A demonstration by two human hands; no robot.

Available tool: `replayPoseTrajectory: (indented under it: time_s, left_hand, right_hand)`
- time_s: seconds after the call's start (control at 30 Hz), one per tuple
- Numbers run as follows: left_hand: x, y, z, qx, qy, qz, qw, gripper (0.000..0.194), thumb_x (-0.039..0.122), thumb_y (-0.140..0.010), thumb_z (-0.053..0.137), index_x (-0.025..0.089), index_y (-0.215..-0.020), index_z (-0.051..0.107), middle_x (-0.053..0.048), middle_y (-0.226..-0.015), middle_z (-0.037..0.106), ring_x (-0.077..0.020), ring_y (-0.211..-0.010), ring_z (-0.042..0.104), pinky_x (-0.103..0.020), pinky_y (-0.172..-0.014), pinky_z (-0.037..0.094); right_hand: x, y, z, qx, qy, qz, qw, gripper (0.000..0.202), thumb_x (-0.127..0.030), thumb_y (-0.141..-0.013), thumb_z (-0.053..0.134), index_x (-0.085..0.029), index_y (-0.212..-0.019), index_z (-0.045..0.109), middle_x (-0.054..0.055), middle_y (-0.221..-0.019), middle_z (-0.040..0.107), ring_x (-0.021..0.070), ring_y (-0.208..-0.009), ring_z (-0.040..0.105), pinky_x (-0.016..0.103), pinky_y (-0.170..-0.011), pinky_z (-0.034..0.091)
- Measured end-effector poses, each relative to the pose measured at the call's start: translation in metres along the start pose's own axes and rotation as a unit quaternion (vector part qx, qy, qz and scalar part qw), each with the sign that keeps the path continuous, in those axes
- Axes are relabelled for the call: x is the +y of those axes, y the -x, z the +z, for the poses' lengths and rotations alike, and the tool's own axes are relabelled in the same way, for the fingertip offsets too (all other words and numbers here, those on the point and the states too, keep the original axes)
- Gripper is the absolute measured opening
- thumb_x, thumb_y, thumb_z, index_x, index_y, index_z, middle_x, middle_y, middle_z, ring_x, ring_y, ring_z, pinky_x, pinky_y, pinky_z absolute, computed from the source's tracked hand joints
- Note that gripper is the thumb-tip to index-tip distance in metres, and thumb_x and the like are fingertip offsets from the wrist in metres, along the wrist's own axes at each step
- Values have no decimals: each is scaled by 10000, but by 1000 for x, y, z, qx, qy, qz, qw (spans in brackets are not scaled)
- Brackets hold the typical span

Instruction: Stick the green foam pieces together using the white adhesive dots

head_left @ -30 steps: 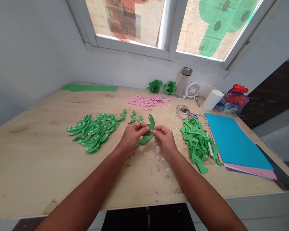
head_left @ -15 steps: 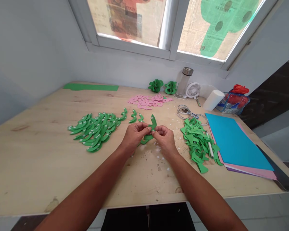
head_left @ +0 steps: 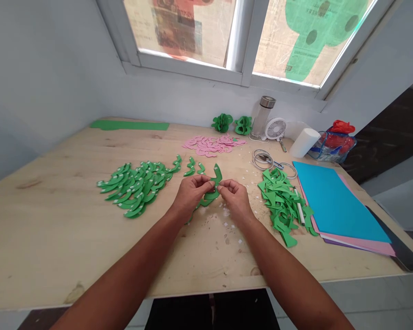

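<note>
Left hand [head_left: 188, 193] and right hand [head_left: 236, 198] pinch a curved green craft-sheet cutout [head_left: 218, 173], likely light, bendy, best held by its edges

Head-worn view, from above the lap [head_left: 182, 316], facing forward and down, over nearby fingers [head_left: 207, 187], toward window [head_left: 247, 46]

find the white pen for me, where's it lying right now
In the head view, the white pen lies on the right side, on the pile of green scraps, between the right hand and the blue sheet.
</note>
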State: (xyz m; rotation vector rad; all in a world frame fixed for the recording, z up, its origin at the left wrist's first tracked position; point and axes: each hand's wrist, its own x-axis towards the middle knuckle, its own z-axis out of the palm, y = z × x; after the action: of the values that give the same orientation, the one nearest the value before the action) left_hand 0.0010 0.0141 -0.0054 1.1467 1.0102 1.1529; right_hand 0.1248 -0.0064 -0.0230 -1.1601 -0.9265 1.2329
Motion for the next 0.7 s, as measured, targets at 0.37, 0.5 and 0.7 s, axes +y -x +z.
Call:
replayPoseTrajectory:
  time_s: [0.37,0.5,0.7]
  left_hand:
    - [1,0,1,-1,4,-9,1000,182,290,-579,725,156,-579,602,20,-556,557,-115,-552,521,-241,-587,420]
    - [0,0,1,8,8,-12,1000,177,285,-581,724,155,-597,606,21,-558,559,-112,-556,522,-234,-583,410]
    - [-1,0,1,8,13,-14,1000,194,290,-570,733,148,-595,604,18,-567,550,-115,-561,517,-244,-588,415]
  right_hand:
    - [1,0,-2,7,0,-10,1000,121,-281,-653,618,-162,-637,610,-68,-474,463,69,-454,371,211,-444,259]
    - [-2,1,0,-1,-18,1,1000,122,-260,-611,654,-161,-673,617,-57,-523,529,68,-465,408,207,-458,284]
    - [-1,1,1,-7,-29,13,999,148,-238,-581,678,-166,-692,612,-43,-572,593,69,-458,446,205,-457,299]
